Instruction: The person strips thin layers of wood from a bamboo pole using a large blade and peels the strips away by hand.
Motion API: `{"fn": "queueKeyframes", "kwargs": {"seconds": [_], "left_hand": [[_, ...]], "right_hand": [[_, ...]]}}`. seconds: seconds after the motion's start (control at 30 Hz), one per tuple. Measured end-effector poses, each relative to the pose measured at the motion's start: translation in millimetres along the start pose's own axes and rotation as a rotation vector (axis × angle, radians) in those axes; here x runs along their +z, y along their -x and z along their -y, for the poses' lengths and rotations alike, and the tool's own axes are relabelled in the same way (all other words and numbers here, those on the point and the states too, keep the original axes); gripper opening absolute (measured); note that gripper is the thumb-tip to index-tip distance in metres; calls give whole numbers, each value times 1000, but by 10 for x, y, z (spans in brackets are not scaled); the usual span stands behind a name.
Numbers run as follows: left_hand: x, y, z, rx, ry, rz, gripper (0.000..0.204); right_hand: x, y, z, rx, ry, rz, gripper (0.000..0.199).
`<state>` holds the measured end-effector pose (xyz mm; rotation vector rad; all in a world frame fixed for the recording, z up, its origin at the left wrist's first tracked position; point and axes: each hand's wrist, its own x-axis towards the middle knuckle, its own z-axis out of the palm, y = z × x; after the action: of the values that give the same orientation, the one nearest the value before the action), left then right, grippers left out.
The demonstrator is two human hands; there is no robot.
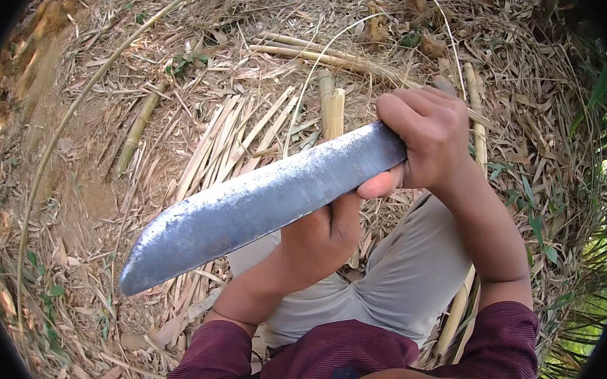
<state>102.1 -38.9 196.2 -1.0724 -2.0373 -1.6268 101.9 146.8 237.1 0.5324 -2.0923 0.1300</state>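
A broad machete [262, 203] with a worn grey blade slants across the middle, its tip pointing to the lower left. My right hand [430, 131] is closed round its handle, and the dark handle end shows past my fist. Behind the blade, my left hand [324, 234] is bent upward, its fingers mostly covered by the metal. An upright piece of split bamboo [335, 113] rises above the blade in line with that hand, which seems closed round it. Whether the edge touches the bamboo I cannot tell.
Pale split bamboo strips [226, 138] lie in a bunch left of centre. A bamboo length [137, 127] is farther left, and more poles [308, 52] lie ahead near some stumps [376, 26]. Dry leaves cover the ground; green plants [602, 239] stand at the right.
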Motion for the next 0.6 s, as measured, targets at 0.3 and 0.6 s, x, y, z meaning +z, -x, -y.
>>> {"fn": "queueKeyframes", "kwargs": {"seconds": [0.3,0.6], "left_hand": [[-102,-77,-7,-323,211,79,14],[-137,-308,52,-389,478,58,38]], "right_hand": [[173,117,-184,34,27,-54,81],[-80,100,-352,606,-295,-181,65]]}}
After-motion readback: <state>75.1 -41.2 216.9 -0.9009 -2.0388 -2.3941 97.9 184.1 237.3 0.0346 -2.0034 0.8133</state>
